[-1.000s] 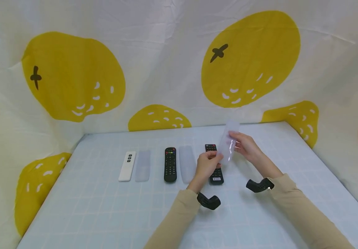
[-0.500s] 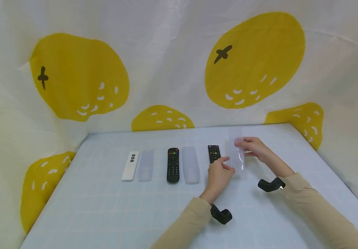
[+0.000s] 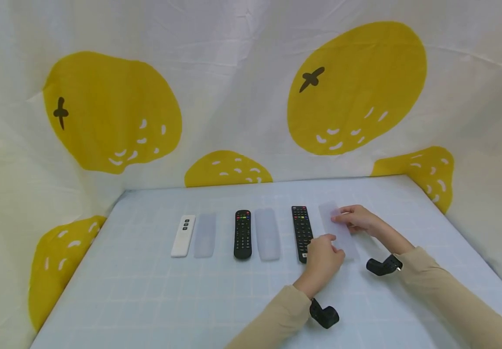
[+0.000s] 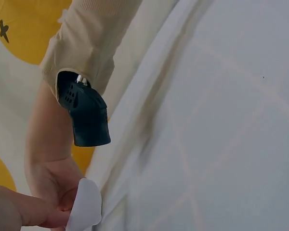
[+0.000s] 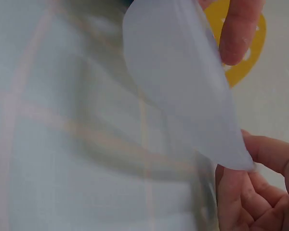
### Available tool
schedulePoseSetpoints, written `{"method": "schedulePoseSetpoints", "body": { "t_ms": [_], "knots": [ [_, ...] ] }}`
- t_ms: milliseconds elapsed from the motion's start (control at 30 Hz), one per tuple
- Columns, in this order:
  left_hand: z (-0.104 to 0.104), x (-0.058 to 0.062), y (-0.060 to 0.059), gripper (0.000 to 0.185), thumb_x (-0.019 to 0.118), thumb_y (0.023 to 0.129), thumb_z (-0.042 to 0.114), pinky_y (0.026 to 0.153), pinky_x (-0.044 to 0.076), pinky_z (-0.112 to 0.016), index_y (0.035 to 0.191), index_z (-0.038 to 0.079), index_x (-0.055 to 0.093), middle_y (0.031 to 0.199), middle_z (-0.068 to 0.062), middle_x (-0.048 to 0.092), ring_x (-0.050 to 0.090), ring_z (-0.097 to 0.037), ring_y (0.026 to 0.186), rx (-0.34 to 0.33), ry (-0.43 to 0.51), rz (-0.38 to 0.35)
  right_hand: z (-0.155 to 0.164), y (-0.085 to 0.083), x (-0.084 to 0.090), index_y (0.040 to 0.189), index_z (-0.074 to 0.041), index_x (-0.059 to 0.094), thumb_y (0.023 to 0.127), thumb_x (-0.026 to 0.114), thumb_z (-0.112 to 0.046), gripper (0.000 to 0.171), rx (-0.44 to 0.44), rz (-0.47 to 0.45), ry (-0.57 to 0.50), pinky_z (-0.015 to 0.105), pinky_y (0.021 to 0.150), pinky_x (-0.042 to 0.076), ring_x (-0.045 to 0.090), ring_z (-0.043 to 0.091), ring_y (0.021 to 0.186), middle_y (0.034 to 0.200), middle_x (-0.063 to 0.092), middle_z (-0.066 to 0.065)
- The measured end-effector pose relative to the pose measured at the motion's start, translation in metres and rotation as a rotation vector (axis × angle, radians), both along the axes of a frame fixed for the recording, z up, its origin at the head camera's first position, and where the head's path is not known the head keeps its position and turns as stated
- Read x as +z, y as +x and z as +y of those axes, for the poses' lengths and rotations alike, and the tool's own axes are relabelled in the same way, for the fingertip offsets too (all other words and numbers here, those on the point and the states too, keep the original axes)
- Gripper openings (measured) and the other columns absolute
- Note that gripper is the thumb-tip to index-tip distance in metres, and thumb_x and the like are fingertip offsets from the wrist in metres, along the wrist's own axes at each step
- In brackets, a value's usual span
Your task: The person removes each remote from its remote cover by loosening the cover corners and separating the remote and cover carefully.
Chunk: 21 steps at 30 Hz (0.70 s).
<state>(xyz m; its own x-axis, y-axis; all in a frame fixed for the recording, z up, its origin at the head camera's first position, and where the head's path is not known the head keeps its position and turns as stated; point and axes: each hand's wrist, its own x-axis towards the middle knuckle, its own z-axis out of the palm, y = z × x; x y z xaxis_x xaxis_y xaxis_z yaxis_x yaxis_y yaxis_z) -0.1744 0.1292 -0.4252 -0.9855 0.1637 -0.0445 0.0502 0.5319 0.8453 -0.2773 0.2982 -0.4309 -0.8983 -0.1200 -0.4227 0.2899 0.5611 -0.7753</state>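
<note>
Over the right part of the table a clear plastic sleeve slants beside a long black remote. My right hand pinches the sleeve's upper right edge; in the right wrist view its thumb and fingers meet at the sleeve's corner. Down at the lower left edge, my left hand holds the sleeve between thumb and fingers, partly hiding the remote's lower end. The left wrist view shows only a rounded end of the sleeve between the hands. Whether the sleeve touches the table cannot be told.
Left of the hands lie a white remote, a frosted sleeve, a rounded black remote and another frosted sleeve, all roughly in a row. A fruit-patterned cloth hangs behind the pale checked table.
Both hands have moved right and down with the sleeve, from above the long black remote to its right side. The sleeve now lies flatter, and more of that remote shows.
</note>
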Motion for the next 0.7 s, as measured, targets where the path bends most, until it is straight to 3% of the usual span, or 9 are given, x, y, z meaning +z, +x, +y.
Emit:
{"method": "schedulePoseSetpoints", "body": {
  "t_ms": [100,233,467,567,700],
  "knots": [
    [0.0037,0.0007,0.0,0.028,0.068,0.082,0.009,0.059,0.05,-0.022,0.109,0.001,0.07,0.072,-0.005,0.071,0.059,-0.007,0.063,-0.032,-0.086,0.021,0.0008,0.0006,-0.0036,0.123,0.005,0.055,0.089,0.068,-0.031,0.052,0.014,0.021,0.004,0.022,0.057,0.041,0.043,0.01,0.067,0.075,0.048,-0.005],
    [0.0067,-0.0012,-0.0005,0.027,0.069,0.083,0.012,0.076,0.054,-0.029,0.108,0.003,0.071,0.098,-0.008,0.074,0.064,-0.01,0.086,-0.049,-0.17,0.025,0.0027,0.0015,-0.006,0.121,0.006,0.056,0.088,0.069,-0.029,0.05,0.024,0.044,0.007,0.022,0.057,0.043,0.045,0.009,0.069,0.077,0.051,-0.005],
    [0.0076,-0.0019,0.0008,0.036,0.068,0.081,0.011,0.079,0.053,-0.029,0.116,0.003,0.067,0.107,-0.012,0.072,0.065,-0.015,0.094,-0.064,-0.187,-0.006,0.0036,0.0004,-0.0065,0.109,0.004,0.059,0.088,0.069,-0.029,0.04,0.027,0.107,0.056,0.023,0.059,0.047,0.046,0.01,0.071,0.074,0.049,-0.004],
    [0.0078,0.0001,0.0034,0.039,0.068,0.08,0.014,0.083,0.053,-0.03,0.118,0.002,0.065,0.109,-0.013,0.071,0.066,-0.019,0.102,-0.098,-0.23,-0.003,0.0037,0.0002,-0.0059,0.107,0.004,0.059,0.087,0.069,-0.029,0.04,0.044,0.146,0.133,0.022,0.057,0.047,0.048,0.01,0.066,0.071,0.05,-0.003],
    [0.0067,0.0035,0.0073,0.037,0.068,0.08,0.015,0.079,0.052,-0.029,0.117,0.006,0.067,0.106,-0.008,0.072,0.066,-0.016,0.097,-0.12,-0.25,-0.025,0.0022,0.0051,0.0017,0.111,0.008,0.058,0.087,0.069,-0.032,0.048,0.076,0.183,0.269,0.024,0.056,0.046,0.051,0.011,0.059,0.071,0.055,0.001]
  ]
}}
